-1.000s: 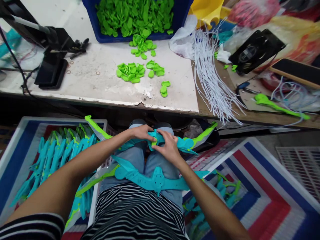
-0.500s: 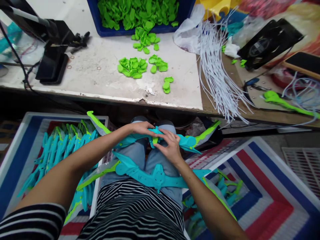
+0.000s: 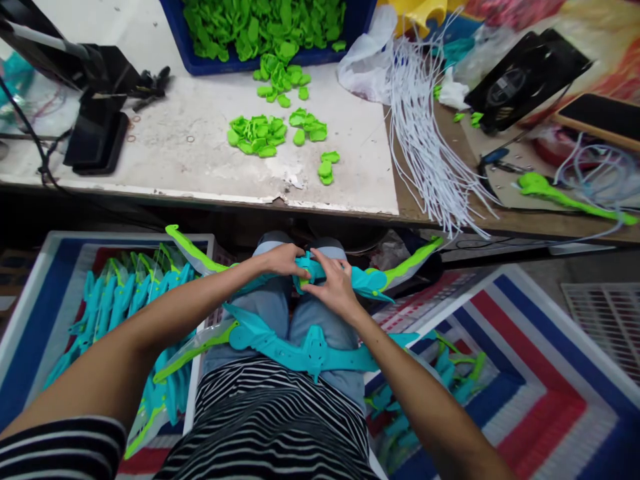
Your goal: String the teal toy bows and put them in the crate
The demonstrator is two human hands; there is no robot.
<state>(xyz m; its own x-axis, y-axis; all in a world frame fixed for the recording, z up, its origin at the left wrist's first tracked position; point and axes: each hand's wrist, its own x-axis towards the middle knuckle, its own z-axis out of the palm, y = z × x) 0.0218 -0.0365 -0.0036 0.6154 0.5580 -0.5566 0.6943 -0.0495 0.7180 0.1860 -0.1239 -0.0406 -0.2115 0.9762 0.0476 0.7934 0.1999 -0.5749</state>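
Observation:
Across my knees lies a turquoise toy bow with lime-green tips. My left hand grips its middle from the left, thumb and fingers closed on the turquoise part. My right hand holds the same middle from the right, its thumb near a small lime-green piece at the centre. Fingers partly hide that piece. Closer to my body, a second turquoise toy bow rests on my lap, touched by neither hand; my right forearm crosses over its right limb.
On the bench are small green parts in piles, a blue bin of more, a bundle of white cords and a phone. A left crate and a right crate hold turquoise bows.
The fingers of both hands have shifted around the bow's middle, and the right fingers are lifted and less stretched across it. The whole view has moved slightly.

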